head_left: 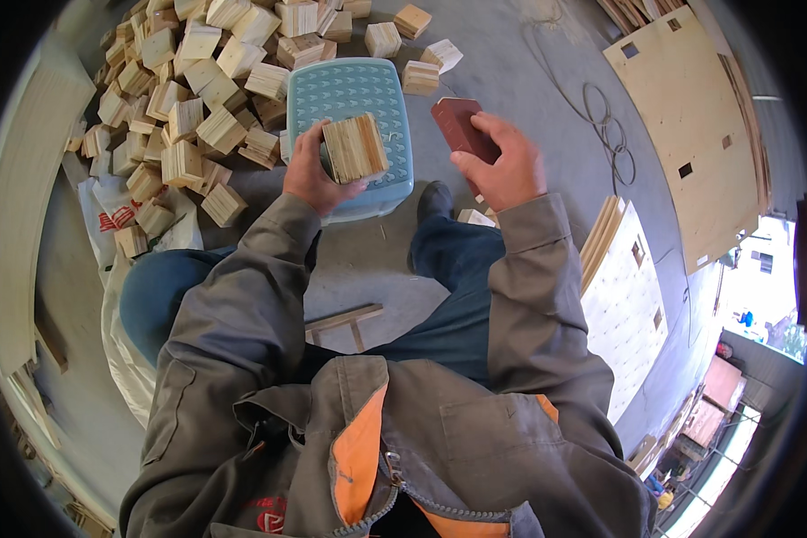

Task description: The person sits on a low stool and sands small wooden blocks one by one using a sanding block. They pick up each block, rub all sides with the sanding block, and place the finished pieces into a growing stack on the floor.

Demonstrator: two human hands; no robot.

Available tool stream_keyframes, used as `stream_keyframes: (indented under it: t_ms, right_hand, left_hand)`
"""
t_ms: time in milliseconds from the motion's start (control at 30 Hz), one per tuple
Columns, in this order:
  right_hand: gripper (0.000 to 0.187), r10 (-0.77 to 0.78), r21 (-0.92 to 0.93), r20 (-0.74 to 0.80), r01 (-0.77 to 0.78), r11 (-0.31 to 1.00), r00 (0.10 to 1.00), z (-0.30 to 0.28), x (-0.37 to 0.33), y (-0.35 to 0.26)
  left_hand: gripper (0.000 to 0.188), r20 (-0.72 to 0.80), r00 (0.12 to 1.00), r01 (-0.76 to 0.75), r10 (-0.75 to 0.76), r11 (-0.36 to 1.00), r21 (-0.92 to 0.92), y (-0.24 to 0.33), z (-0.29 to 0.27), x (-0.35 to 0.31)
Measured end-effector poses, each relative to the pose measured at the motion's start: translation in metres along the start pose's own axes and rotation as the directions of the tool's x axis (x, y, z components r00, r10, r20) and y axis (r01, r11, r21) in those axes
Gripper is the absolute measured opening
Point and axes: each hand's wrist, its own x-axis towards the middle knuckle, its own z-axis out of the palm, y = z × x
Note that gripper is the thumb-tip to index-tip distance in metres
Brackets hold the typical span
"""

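My left hand (312, 175) grips a plywood block (357, 149) by its left and near sides, with the layered edges showing. The block is held over the textured lid of a pale blue plastic stool or bin (350, 85); whether it touches the lid I cannot tell. To the right of it, my right hand (511, 160) is closed around a reddish-brown sanding block (463, 125), its thumb on the near side and fingers over the far side. The two blocks are apart.
A big heap of plywood blocks (184, 117) lies at the far left, with several loose ones (383, 40) behind the stool. White sacking (108, 269) lies by my left knee. Plywood sheets with square holes (690, 117) and a coiled cable (605, 134) are at right.
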Motion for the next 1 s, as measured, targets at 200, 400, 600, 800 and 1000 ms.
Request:
stream_keyframes:
  t_ms: [200, 400, 600, 800, 1000]
  right_hand:
    - [0.061, -0.232, -0.036, -0.020, 0.231, 0.972, 0.973, 0.033, -0.015, -0.031]
    - [0.064, -0.258, -0.128, 0.009, 0.257, 0.958, 0.966, 0.087, -0.065, -0.067]
    - [0.065, -0.310, -0.217, -0.033, 0.296, 0.930, 0.950, 0.121, -0.069, -0.073]
    - [0.058, -0.225, -0.260, -0.039, 0.207, 0.943, 0.974, 0.146, -0.006, -0.077]
    - [0.057, -0.042, -0.271, 0.013, 0.044, 0.962, 0.999, 0.155, 0.062, -0.086]
  left_hand:
    - [0.110, -0.035, 0.999, -0.005, -0.003, 0.970, -0.244, -0.017, 0.010, -0.005]
    - [0.107, -0.088, 0.995, -0.078, 0.056, 0.962, -0.262, -0.003, 0.013, -0.007]
    - [0.102, -0.155, 0.985, -0.112, 0.080, 0.970, -0.214, -0.001, 0.014, -0.005]
    - [0.096, -0.213, 0.969, -0.171, 0.124, 0.962, -0.215, -0.013, 0.021, -0.001]
    - [0.098, -0.146, 0.989, -0.029, 0.002, 0.983, -0.179, 0.000, 0.010, -0.004]
